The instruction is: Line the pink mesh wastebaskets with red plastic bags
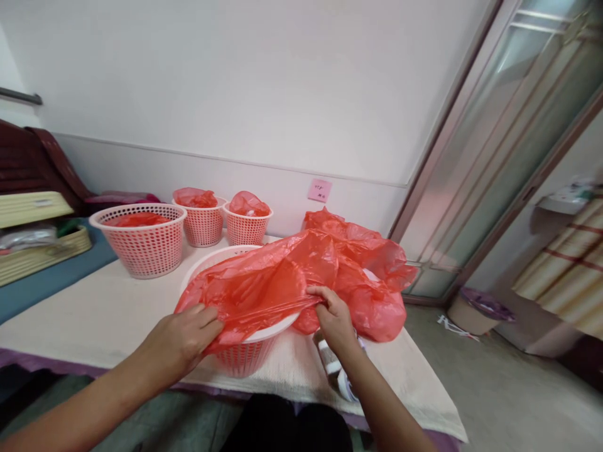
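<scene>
A thin red plastic bag (264, 285) lies stretched across the mouth of a white perforated basket (242, 358) on the table in front of me. My left hand (191, 333) is closed on the bag's edge at the basket's left front rim. On the right side, my right hand (332, 311) pinches the same edge, pulling it taut between both hands. Much of the basket's rim is covered by the plastic. Partly hidden under my right forearm is a container with white and brown parts (332, 364), its kind unclear.
Three more perforated baskets with red bags inside stand behind: a larger one (144, 248), a small one (205, 226) and another small one (247, 227). Crumpled red plastic (372, 270) covers the table's right. A pink note (320, 190) is on the wall; a lined bin (475, 314) stands on the floor.
</scene>
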A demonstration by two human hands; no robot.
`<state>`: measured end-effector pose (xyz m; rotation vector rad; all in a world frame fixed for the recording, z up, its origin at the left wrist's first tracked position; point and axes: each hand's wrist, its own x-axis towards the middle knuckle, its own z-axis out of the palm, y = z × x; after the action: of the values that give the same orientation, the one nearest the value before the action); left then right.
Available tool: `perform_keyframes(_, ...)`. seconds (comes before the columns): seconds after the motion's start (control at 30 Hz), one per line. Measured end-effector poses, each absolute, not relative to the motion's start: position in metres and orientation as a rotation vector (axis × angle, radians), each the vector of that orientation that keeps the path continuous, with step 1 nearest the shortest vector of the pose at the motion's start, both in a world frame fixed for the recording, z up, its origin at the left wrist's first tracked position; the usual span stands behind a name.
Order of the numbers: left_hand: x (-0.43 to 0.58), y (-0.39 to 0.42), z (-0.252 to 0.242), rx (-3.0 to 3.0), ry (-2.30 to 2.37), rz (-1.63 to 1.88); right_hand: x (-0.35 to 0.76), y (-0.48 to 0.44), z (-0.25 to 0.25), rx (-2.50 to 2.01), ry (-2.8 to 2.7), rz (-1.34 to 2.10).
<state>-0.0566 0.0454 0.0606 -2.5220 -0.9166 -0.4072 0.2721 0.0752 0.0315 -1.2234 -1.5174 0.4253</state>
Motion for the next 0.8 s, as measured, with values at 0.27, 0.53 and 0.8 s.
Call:
perform_keyframes(0.27,-0.032,0.037,0.053,-2.451,-0.971,-0.521,0.278,0.057,0.040,-1.486,-1.716,0.436)
perform_keyframes(0.53,-0.004,0.017,0.053,-2.403,-0.993,-0.621,0.222,0.012,0.082,-1.029,-2.134,-0.205)
perform_keyframes(0.8,-0.022,0.007,0.042,-2.521,-1.102,-0.531,0.194,0.016,0.048,-0.978,-2.571,-0.279)
